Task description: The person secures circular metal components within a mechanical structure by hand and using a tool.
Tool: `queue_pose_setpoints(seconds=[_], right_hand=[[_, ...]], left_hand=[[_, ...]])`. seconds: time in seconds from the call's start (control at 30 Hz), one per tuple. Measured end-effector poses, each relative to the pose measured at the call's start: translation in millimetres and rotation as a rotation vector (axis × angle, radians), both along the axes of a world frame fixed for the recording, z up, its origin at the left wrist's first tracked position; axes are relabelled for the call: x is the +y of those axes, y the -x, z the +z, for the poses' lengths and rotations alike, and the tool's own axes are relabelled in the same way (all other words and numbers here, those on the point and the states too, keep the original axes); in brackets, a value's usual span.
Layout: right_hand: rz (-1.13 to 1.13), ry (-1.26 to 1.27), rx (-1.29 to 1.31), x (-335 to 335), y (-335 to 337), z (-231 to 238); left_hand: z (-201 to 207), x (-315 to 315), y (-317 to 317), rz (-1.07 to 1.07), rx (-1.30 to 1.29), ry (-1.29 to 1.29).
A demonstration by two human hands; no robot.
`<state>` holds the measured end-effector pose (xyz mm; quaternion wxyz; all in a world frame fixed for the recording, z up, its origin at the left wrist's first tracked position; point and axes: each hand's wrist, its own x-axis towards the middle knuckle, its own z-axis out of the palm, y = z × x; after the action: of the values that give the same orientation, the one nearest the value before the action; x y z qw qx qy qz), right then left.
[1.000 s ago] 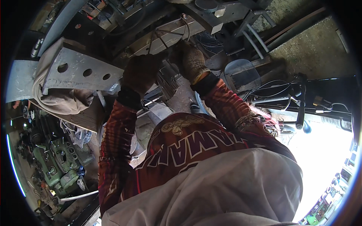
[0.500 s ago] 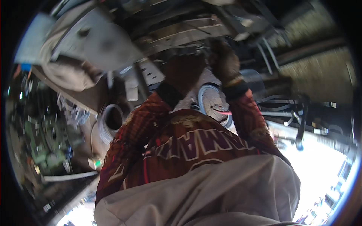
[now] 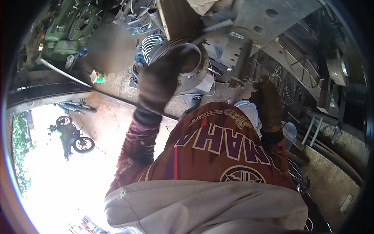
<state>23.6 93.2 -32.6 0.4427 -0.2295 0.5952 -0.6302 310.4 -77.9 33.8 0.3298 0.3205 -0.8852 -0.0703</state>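
Note:
My left hand (image 3: 159, 84) is smeared by motion, stretched out in front of a round grey coil (image 3: 198, 64) with a hollow middle. Its fingers are too blurred to show whether they grip or touch the coil. To the right, my right hand (image 3: 268, 102) is raised with its fingers curled in. What lies inside those fingers, if anything, is hidden. Just left of it, several thin metal rods (image 3: 235, 82) stand in a bundle beside a grey metal tube (image 3: 244, 58).
A grey metal plate with round holes (image 3: 286, 13) spans the upper right. Green machinery (image 3: 64, 39) fills the upper left. Near a white coiled hose (image 3: 149, 48) are loose metal parts. A motorcycle (image 3: 72, 138) stands outside at left; a concrete wall (image 3: 331, 183) is at right.
The view has swung left, bringing the outdoor area and motorcycle in. My hands, close together before under the metal structure, are now apart, the left one out by the coil.

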Motion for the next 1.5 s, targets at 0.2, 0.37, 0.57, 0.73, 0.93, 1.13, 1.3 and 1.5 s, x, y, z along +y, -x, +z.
queue_pose_setpoints(seconds=[0.2, 0.37, 0.57, 0.73, 0.93, 1.13, 1.3, 1.5], right_hand=[[0.043, -0.150, -0.104, -9.4, -19.6, -35.7], [0.035, -0.150, -0.083, -17.9, -28.3, -43.8], [-0.085, -0.103, -0.136, 14.5, -28.1, -67.8], [-0.120, -0.043, -0.191, 48.0, -22.9, -102.1], [-0.371, -0.279, -0.419, 64.6, -10.2, -174.7], [-0.529, -0.278, -0.648, 59.0, 40.9, -352.4], [-0.483, -0.539, -0.236, 43.8, 128.4, -483.3], [-0.077, -0.985, 0.807, 0.3, 217.2, -551.5]], left_hand=[[-49.1, -61.3, -90.9, 0.242, -0.335, 0.009], [-82.8, -94.9, -90.8, 0.235, -0.313, -0.032], [-75.5, -98.4, -68.5, 0.304, -0.680, 0.046], [-43.7, -95.0, -58.7, 0.172, -0.476, -0.096], [26.7, -16.7, 130.7, -0.418, -0.151, 0.020], [-10.7, -2.4, 353.3, -0.942, -0.009, 0.202], [-37.1, -18.9, 402.5, -1.023, -0.240, 0.743], [-64.1, -17.4, 393.4, -0.863, -0.252, 0.283]])
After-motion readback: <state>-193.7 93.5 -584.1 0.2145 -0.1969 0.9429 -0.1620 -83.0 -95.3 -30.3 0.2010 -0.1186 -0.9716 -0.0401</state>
